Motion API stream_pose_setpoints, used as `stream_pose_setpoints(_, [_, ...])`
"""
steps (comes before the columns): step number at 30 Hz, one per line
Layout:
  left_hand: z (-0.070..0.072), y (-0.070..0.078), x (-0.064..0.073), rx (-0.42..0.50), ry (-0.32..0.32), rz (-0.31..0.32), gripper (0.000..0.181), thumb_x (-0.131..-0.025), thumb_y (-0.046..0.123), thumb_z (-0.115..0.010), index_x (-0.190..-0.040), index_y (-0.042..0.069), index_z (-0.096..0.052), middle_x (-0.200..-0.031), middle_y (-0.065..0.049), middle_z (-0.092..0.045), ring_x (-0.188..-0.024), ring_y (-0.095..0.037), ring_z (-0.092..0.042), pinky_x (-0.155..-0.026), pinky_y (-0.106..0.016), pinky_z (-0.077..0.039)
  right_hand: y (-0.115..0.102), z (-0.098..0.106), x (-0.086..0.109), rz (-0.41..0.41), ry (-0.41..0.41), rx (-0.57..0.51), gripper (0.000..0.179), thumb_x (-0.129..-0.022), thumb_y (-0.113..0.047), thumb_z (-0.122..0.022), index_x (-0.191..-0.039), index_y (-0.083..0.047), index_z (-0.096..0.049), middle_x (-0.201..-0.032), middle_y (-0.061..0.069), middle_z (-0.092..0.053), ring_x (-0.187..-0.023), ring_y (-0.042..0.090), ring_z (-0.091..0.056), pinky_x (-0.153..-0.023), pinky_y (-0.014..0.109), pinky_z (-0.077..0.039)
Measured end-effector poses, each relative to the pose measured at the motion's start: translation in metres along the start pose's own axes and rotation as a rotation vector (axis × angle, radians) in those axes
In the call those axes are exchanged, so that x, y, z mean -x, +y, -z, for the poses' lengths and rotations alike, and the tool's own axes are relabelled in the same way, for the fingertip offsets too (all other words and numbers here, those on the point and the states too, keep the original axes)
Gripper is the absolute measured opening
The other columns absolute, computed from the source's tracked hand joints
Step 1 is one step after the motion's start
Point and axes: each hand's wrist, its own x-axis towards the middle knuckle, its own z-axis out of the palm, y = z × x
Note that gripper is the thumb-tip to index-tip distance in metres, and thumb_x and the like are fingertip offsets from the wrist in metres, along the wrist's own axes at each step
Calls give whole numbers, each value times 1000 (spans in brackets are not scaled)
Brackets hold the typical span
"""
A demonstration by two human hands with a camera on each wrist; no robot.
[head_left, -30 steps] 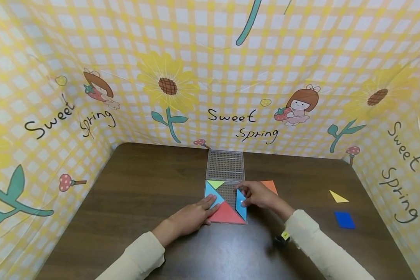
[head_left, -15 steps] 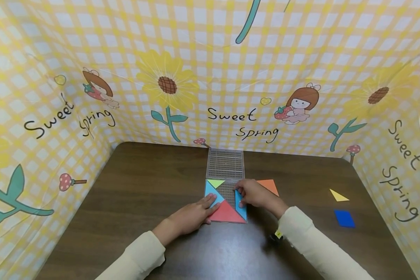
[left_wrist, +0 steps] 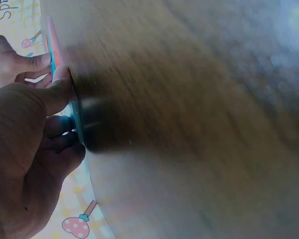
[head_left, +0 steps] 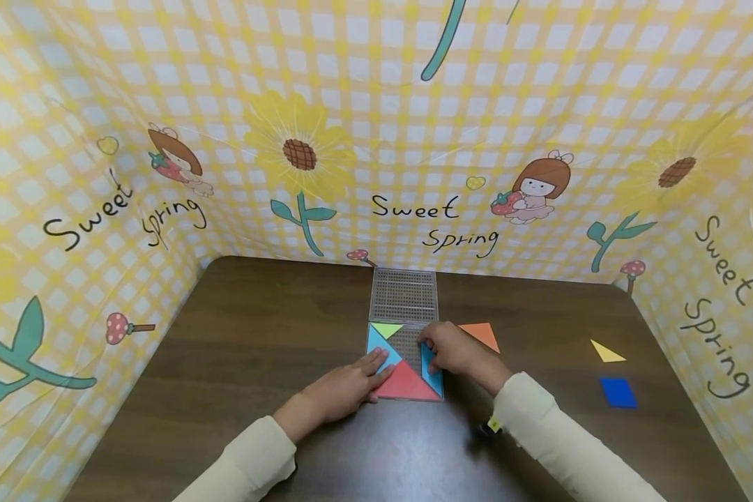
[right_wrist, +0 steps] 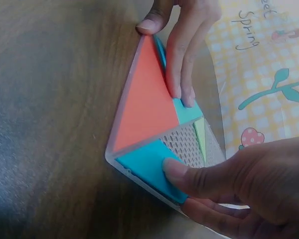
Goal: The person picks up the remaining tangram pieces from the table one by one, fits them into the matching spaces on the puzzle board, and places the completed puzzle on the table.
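A shallow tray (right_wrist: 108, 155) with a dotted floor holds flat tangram pieces: a red triangle (head_left: 408, 385), a light blue triangle (head_left: 379, 344) and a small green triangle (head_left: 385, 329). My right hand (head_left: 457, 347) pinches a blue parallelogram (right_wrist: 142, 164) at the tray's right side, thumb on top and fingers at the outer edge. The piece lies along the rim beside the red triangle, partly covered by the hand. On the left, the fingers of my left hand (head_left: 345, 389) lie straight on the light blue triangle, its thumb at the tray's near corner.
Behind the tray, its gridded second half (head_left: 404, 294) reaches the patterned cloth wall (head_left: 414, 174). An orange triangle (head_left: 482, 335) lies right of the tray, partly behind my right hand. Farther right on the brown table (head_left: 251, 300) are a yellow triangle (head_left: 606, 351) and a dark blue square (head_left: 618, 392).
My right hand has shifted slightly left and turned over the blue parallelogram, covering more of it. The piece has settled nearer the red triangle. My left hand has stayed put.
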Motion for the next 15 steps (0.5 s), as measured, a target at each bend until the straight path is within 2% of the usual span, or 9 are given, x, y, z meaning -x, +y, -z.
stream_pose_setpoints(6, [-1, 0, 0, 5, -6, 7, 57, -106, 34, -55, -157, 11, -42, -167, -15, -30, -156, -30, -29, -107, -39, -53, -2, -5, 3, 59, 46, 88, 28, -72, 0, -91, -96, -3, -76, -69, 1, -46, -66, 14, -44, -55, 24, -35])
stream_pose_setpoints(10, [-1, 0, 0, 10, -15, 12, 57, -107, 34, -54, -158, 12, -40, -168, -14, -28, -157, -29, -27, -108, -38, -52, -5, -7, 6, 65, 86, 117, 20, -73, 1, -90, -86, -6, -75, -66, 0, -42, -65, 13, -40, -53, 23, -31])
stream_pose_setpoints(15, [-1, 0, 0, 14, -15, 16, 58, -107, 34, -54, -158, 12, -39, -168, -14, -28, -157, -29, -27, -108, -39, -52, -4, -13, 9, 96, 159, 153, 21, -74, 5, -87, -76, -8, -71, -63, -2, -36, -63, 11, -34, -53, 22, -27])
